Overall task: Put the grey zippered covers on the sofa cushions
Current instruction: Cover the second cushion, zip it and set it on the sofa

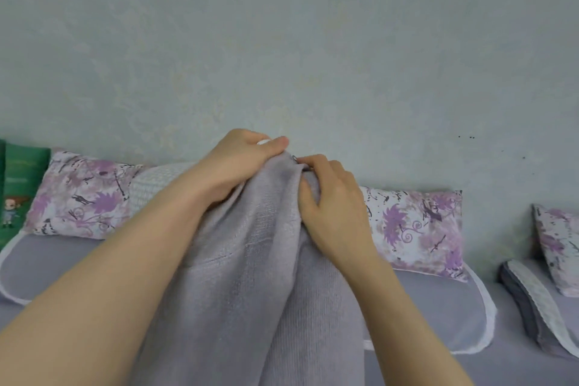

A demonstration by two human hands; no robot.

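A grey cover [260, 276] hangs upright in front of me, over the middle of the sofa. My left hand [241, 163] grips its top corner, with a bit of white filling showing between thumb and fingers. My right hand [329, 204] holds the top edge just to the right, its fingertips pinching at a small metal zipper pull [294, 158]. Whatever is inside the cover is hidden by the fabric.
Bare floral cushions lean against the wall at the left [81, 194], the right [416, 226] and the far right [560, 244]. A folded grey and white cover [529, 301] lies on the sofa seat [438, 301]. A green cushion [18, 188] stands at the far left.
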